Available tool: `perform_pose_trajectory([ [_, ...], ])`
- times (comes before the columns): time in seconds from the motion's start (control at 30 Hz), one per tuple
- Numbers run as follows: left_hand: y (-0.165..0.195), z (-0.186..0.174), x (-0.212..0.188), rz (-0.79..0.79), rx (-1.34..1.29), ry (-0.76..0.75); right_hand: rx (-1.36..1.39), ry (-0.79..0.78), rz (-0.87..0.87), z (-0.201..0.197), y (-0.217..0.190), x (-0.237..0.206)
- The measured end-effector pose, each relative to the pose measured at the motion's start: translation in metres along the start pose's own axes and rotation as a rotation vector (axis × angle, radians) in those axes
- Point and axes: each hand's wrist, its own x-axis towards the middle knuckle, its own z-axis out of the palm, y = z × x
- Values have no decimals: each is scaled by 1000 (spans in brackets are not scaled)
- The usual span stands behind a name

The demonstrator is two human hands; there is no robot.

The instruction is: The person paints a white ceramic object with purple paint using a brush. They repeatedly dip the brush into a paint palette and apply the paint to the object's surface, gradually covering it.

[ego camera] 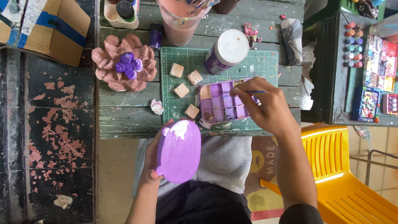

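My left hand [152,161] grips a flat rounded object [179,150] painted purple, with a white patch near its top, held over my lap. My right hand [265,107] holds a thin blue-handled paintbrush [253,91] whose tip reaches into a palette tray [222,102] of purple and brown paint wells. The palette rests on a green cutting mat [186,62] on the worn wooden table [124,112].
Several small tan dice-like cubes [181,90] lie on the mat beside a purple paint bottle with a white cap [227,50]. A clay flower with a purple centre [125,63] sits left. A cup of pinkish water [179,20] stands behind. A yellow plastic chair [340,166] is at right.
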Motion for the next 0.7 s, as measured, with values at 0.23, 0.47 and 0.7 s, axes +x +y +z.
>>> perform_pose_trajectory([
  [0.23,0,2,1,0,-25,-3,14,-9,11,-1,-4,2],
  [0.47,4,0,4,14,12,-63,340,240,90,0,-49,-41],
  [0.7,0,-3,-7,-4,-87,-109,440,220,-123,31,-73,-75],
])
